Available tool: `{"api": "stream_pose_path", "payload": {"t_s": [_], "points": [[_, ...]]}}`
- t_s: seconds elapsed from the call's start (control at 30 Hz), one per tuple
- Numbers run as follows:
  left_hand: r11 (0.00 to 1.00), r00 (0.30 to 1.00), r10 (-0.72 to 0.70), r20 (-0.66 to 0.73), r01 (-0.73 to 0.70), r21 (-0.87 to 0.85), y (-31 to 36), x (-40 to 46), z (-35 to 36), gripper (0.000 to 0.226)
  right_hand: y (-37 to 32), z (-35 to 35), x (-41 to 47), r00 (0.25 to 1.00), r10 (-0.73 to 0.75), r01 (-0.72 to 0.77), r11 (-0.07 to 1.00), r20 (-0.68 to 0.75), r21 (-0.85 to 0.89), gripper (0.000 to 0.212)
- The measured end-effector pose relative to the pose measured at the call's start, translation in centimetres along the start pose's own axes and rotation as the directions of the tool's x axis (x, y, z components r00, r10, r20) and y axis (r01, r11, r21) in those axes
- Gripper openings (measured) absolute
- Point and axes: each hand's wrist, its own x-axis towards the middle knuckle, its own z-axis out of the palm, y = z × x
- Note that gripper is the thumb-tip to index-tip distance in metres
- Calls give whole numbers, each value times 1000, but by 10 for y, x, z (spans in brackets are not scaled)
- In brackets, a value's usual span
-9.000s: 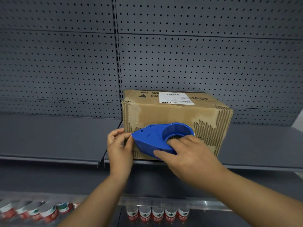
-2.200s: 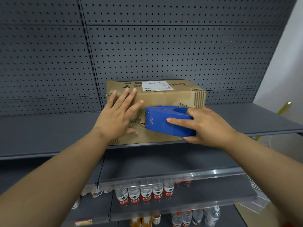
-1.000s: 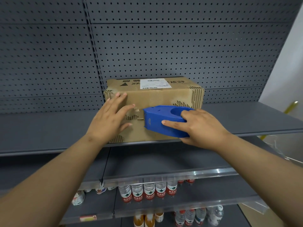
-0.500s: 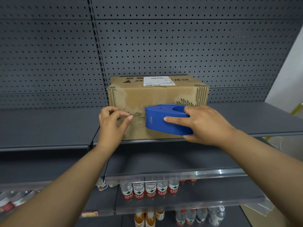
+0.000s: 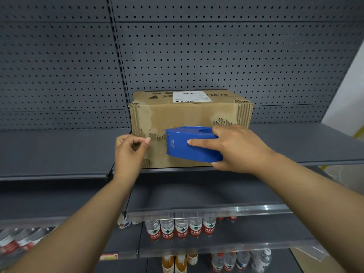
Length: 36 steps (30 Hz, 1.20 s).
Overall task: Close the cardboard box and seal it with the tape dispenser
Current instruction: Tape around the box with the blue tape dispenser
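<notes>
Clear plastic bottles (image 5: 181,227) with red labels stand nearest us on the lower shelves; they play no part in the step. Above them, both forearms reach up to the grey shelf (image 5: 59,150) that carries the work.

We hold the left hand (image 5: 129,152) at the left front edge of the cardboard box (image 5: 189,113), thumb and forefinger pinched together. We judge that they grip the free end of the tape, although the tape itself is too clear to make out. The remaining fingers are curled in.

We keep the right hand (image 5: 236,148) wrapped around the rear of the blue tape dispenser (image 5: 192,143), forefinger laid flat along its side. This grip holds the cutter end against the front face of the box, pointing left, close to the middle seam where the torn paper layer exposes the corrugation.

The box sits at the front lip of the shelf, flaps closed, label (image 5: 192,96) uppermost, with the perforated back panel (image 5: 216,56) behind it. This placement gives us a firm base to press against.

We judge that closing is complete and that sealing of the front seam is in hand. Anchoring the tape end needs a steady pinch on the left.
</notes>
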Motion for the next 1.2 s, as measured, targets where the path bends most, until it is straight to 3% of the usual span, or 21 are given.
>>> {"api": "stream_pose_path", "payload": {"t_s": [0.23,0.43,0.63,0.9,1.2], "points": [[1000,999,-18,-37,18,2,-3,3,-1,7,-1,-1,6,1000,6,-5,1000,-13,26,74],[990,993,-99,-60,92,-111,-6,4,-4,12,-6,-4,13,998,-5,2,999,64,46,71],[975,989,-149,-21,143,-169,-9,8,-8,9,-7,2,18,1000,-17,18,1000,-25,14,73],[994,998,-50,-40,46,-103,-9,4,-7,10,-9,6,14,998,-40,41,999,-37,32,75],[984,997,-73,-20,69,-164,1,5,-5,6,-5,6,10,998,-37,38,999,-50,19,75]]}}
